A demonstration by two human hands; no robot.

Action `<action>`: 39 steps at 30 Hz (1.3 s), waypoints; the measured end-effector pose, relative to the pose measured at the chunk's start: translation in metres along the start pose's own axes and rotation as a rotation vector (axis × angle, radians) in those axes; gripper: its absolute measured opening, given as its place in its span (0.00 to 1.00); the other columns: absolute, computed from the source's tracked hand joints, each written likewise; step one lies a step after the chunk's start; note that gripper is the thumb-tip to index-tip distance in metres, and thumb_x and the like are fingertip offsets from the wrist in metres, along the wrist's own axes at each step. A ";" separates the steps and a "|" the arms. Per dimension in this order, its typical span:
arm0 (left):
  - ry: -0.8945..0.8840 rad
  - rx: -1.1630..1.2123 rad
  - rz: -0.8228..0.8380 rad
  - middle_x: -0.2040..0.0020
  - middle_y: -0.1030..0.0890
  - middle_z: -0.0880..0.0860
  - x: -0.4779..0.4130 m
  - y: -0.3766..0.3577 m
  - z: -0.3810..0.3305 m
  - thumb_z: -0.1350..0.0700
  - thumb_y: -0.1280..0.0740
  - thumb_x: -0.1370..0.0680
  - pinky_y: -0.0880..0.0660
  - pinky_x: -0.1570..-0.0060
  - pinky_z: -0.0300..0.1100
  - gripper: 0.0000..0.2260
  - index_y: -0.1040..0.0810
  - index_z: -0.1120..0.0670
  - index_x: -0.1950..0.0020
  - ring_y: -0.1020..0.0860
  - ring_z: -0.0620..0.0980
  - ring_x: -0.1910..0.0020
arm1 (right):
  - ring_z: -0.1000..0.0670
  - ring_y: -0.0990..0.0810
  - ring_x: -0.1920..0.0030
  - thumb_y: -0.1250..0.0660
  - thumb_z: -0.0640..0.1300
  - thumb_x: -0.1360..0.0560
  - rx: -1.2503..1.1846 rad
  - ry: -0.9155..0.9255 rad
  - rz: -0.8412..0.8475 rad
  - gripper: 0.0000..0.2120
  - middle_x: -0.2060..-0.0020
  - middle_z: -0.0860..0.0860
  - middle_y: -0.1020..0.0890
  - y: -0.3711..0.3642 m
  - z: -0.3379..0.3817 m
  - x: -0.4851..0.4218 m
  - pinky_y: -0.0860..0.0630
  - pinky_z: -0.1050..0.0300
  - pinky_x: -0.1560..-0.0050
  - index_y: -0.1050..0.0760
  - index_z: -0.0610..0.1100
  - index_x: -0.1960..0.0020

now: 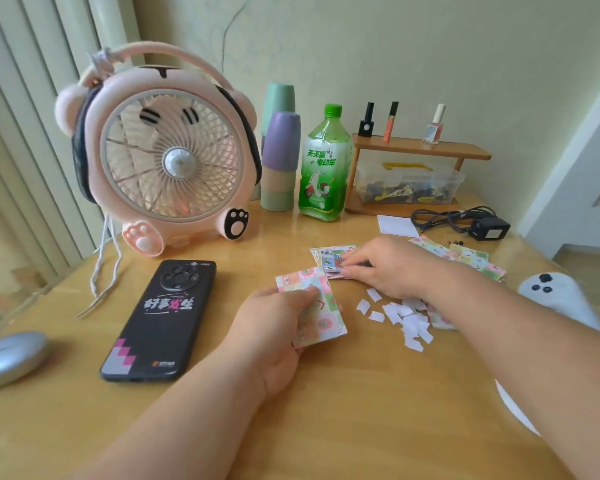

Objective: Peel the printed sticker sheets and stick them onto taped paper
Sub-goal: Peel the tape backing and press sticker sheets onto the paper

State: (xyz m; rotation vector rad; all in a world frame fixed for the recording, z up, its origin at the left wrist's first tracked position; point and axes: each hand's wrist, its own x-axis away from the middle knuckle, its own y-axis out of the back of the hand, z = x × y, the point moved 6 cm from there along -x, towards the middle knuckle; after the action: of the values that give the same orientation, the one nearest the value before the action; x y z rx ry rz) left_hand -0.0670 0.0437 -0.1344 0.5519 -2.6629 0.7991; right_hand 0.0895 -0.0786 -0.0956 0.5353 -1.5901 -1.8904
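My left hand (274,327) grips a colourful printed sticker sheet (323,306) at the table's middle, thumb lying across its upper part. Just beyond it, my right hand (385,265) reaches over a small stack of printed sticker sheets (328,258), fingertips curled onto the top one. A heap of torn white backing scraps (402,318) lies under my right forearm. More printed sheets (465,256) are spread at the right. A white paper square (397,225) lies farther back.
A pink bear-shaped fan (163,157) stands at the back left, with stacked cups (279,157) and a green bottle (324,168) beside it. A black phone (160,320) lies left. A wooden shelf (420,150), a black charger (485,228), a silver object (9,356).
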 end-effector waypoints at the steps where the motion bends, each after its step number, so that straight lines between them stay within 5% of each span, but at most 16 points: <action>1: 0.002 -0.003 0.000 0.55 0.14 0.65 0.000 0.000 0.000 0.68 0.33 0.21 0.16 0.55 0.53 0.05 0.21 0.65 0.46 0.13 0.60 0.58 | 0.51 0.20 0.40 0.38 0.60 0.19 -0.012 0.001 0.001 0.13 0.40 0.57 0.16 0.001 0.000 0.000 0.23 0.47 0.39 0.17 0.58 0.43; 9: 0.017 -0.065 0.001 0.52 0.14 0.64 0.001 0.001 0.000 0.67 0.32 0.21 0.19 0.43 0.60 0.08 0.21 0.63 0.42 0.14 0.62 0.51 | 0.54 0.22 0.37 0.34 0.59 0.21 -0.092 -0.021 -0.034 0.12 0.36 0.61 0.20 0.004 -0.003 -0.001 0.26 0.51 0.35 0.17 0.58 0.42; 20: 0.018 -0.084 -0.011 0.51 0.14 0.64 -0.001 0.002 0.001 0.67 0.31 0.21 0.20 0.42 0.61 0.07 0.20 0.63 0.44 0.15 0.63 0.49 | 0.51 0.19 0.40 0.36 0.58 0.19 -0.167 -0.060 -0.034 0.13 0.37 0.60 0.18 0.004 -0.007 0.001 0.23 0.46 0.37 0.16 0.55 0.42; 23: 0.012 -0.084 -0.013 0.50 0.14 0.64 -0.001 0.002 0.001 0.67 0.31 0.22 0.20 0.42 0.63 0.09 0.21 0.63 0.42 0.15 0.63 0.49 | 0.50 0.18 0.41 0.37 0.54 0.18 -0.152 -0.048 -0.039 0.14 0.37 0.60 0.18 0.003 -0.007 0.002 0.21 0.45 0.41 0.15 0.54 0.55; 26: 0.003 -0.080 -0.024 0.51 0.14 0.63 0.001 0.001 0.000 0.67 0.31 0.22 0.21 0.42 0.63 0.08 0.20 0.63 0.43 0.15 0.63 0.49 | 0.42 0.17 0.45 0.38 0.49 0.19 -0.044 -0.029 -0.096 0.20 0.48 0.44 0.15 0.002 -0.002 0.000 0.21 0.44 0.56 0.28 0.49 0.69; 29: 0.006 -0.075 -0.035 0.53 0.13 0.62 0.003 0.000 0.000 0.69 0.31 0.22 0.20 0.42 0.60 0.07 0.21 0.62 0.45 0.14 0.62 0.50 | 0.47 0.19 0.53 0.38 0.46 0.21 -0.026 -0.048 -0.219 0.12 0.51 0.49 0.17 0.006 0.002 0.003 0.20 0.48 0.54 0.20 0.51 0.61; 35: 0.009 -0.065 -0.043 0.54 0.13 0.62 0.005 0.001 0.000 0.70 0.32 0.23 0.19 0.43 0.61 0.09 0.21 0.62 0.45 0.14 0.62 0.52 | 0.49 0.23 0.59 0.37 0.44 0.19 -0.279 -0.131 -0.757 0.05 0.57 0.51 0.21 0.057 -0.014 0.039 0.27 0.55 0.63 0.24 0.44 0.52; 39: -0.080 -0.103 -0.037 0.53 0.13 0.61 0.008 -0.002 -0.002 0.70 0.31 0.23 0.16 0.53 0.54 0.13 0.21 0.59 0.41 0.14 0.59 0.59 | 0.45 0.24 0.68 0.39 0.44 0.17 -0.444 -0.170 -0.830 0.07 0.63 0.46 0.17 0.075 -0.020 0.078 0.31 0.56 0.69 0.28 0.45 0.52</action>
State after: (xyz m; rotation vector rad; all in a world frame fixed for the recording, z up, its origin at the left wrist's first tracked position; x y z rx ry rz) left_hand -0.0726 0.0415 -0.1289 0.6168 -2.7391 0.6377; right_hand 0.0591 -0.1529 -0.0208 0.9428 -1.0336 -2.8627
